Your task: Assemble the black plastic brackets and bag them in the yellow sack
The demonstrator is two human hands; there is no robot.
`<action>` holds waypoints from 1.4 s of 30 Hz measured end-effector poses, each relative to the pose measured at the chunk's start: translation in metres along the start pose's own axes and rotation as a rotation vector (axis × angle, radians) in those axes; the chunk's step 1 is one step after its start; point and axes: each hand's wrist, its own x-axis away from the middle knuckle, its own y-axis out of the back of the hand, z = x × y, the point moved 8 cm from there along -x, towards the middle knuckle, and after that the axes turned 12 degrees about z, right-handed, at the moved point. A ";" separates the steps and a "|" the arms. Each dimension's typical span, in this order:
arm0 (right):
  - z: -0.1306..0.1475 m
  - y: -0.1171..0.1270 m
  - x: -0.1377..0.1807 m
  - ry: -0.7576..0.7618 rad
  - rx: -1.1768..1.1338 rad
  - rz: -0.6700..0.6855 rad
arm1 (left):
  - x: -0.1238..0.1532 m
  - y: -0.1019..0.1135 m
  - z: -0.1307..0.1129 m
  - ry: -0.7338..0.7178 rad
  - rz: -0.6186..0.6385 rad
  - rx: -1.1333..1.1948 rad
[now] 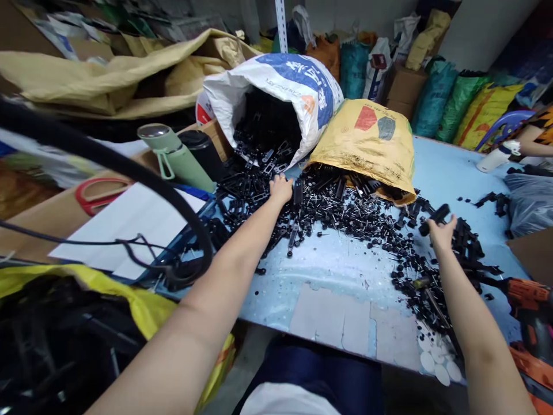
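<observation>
My left hand [280, 189] reaches into the heap of small black plastic parts [253, 187] at the mouth of the white and blue sack [317, 86]. Its fingers are curled down, and what they grip is hidden. Just right of its thumb stands a blocky black part [298, 192]. Over on the right, my right hand [443, 231] pinches a chunky black plastic block [439, 214] between thumb and fingers. Beneath and beside that hand lie more black blocks [469, 239]. Loose black-headed screws [352, 210] spread between the two hands.
A yellow sack [367, 144] spills black parts. Left are a green flask [184, 155], a black cup [203, 153], red scissors [101, 193] and a black cable [129, 167] across the foreground. An orange power drill [529, 294] lies right. Another person's arm [536, 141] shows beside a white bottle [496, 157].
</observation>
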 end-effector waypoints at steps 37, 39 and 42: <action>0.004 -0.058 0.276 0.704 0.428 0.595 | 0.278 -0.099 -0.038 -0.545 0.156 0.518; 0.014 -0.074 0.279 0.692 0.508 0.605 | 0.279 -0.104 -0.034 -0.454 0.170 0.696; 0.030 -0.096 0.281 0.606 0.374 0.648 | 0.283 -0.112 -0.039 -0.369 0.213 0.967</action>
